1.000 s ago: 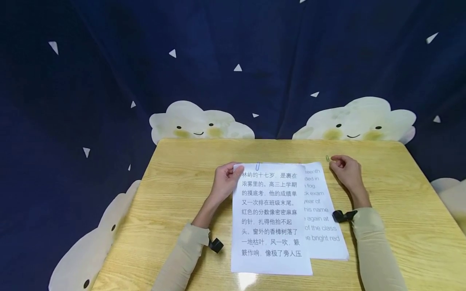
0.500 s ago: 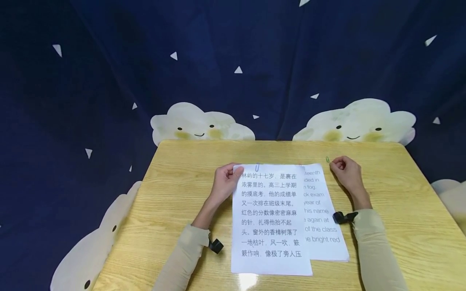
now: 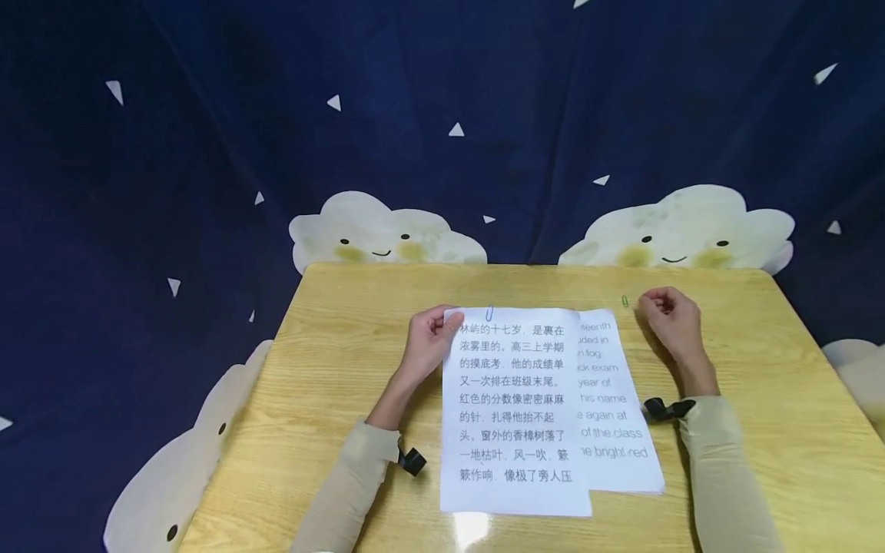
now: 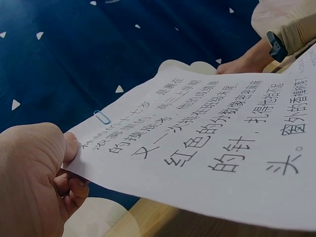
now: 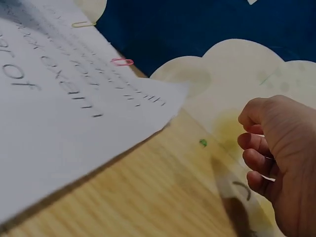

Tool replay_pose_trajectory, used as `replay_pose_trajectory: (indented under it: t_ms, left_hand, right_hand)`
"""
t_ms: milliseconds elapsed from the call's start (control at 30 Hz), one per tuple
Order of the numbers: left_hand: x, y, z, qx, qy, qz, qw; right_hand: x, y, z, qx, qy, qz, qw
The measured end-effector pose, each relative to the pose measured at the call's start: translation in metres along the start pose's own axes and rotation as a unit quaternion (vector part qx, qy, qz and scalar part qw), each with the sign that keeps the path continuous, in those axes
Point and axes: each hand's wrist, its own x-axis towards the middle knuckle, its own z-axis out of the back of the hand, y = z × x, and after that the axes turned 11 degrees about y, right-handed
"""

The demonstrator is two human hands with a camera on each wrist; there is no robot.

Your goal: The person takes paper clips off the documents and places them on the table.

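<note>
My left hand [image 3: 430,338] pinches the upper left corner of a white sheet with Chinese print [image 3: 515,415], thumb on top. A blue paper clip [image 4: 102,117] sits on that sheet's top edge; the left wrist view shows the sheet tilted. Partly covered by it is an English-printed sheet [image 3: 615,468], with a pink paper clip [image 5: 122,62] and a yellow paper clip [image 5: 84,24] at its top edge in the right wrist view. My right hand [image 3: 672,322] hovers with loosely curled fingers, no held thing visible, right of a green paper clip [image 3: 625,301] on the table.
The pale wooden table [image 3: 346,346] carries the papers, right of its middle. Behind it hangs a dark blue curtain [image 3: 387,92] printed with white clouds and triangles. A black wrist camera [image 3: 412,461] is strapped to the left wrist, another black camera [image 3: 660,408] to the right.
My right hand has drifted right and slightly away from the green paper clip. The left hand keeps its grip on the sheet's corner. The head view has shifted slightly.
</note>
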Motion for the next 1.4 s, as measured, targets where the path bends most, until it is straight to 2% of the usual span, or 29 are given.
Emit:
replay_pose_trajectory:
  t_ms: [267,367,567,767,867,1133,1267,1400]
  left_hand:
    - [0.001,-0.001,-0.005,0.000,0.008,0.008,0.9999]
    - [0.000,-0.001,-0.006,-0.004,0.006,0.006,1.0000]
    - [-0.001,0.001,-0.006,-0.001,0.007,0.005,1.0000]
    - [-0.001,0.001,-0.007,-0.005,0.009,0.009,0.9999]
    - [-0.002,0.000,-0.007,-0.002,0.008,0.011,0.9999]
    - [-0.001,0.000,-0.007,-0.007,0.006,0.014,0.9999]
    - [-0.001,0.000,-0.009,-0.005,0.011,0.014,0.9998]
    - [-0.003,0.000,-0.008,0.007,0.014,0.013,0.9998]
  right_hand:
    - [0.000,-0.006,0.014,0.026,-0.020,0.011,0.999]
    - [0.003,-0.001,0.018,0.042,-0.026,0.024,0.998]
    - [0.001,0.039,0.025,0.048,-0.031,0.060,0.997]
    - [-0.018,0.110,0.022,0.047,-0.009,0.129,0.991]
    - [-0.024,0.133,0.017,0.052,0.004,0.165,0.985]
    - [-0.032,0.155,0.005,0.038,0.037,0.196,0.979]
    - [-0.030,0.152,-0.004,0.038,0.049,0.215,0.975]
    - [-0.028,0.151,-0.019,0.028,0.072,0.249,0.966]
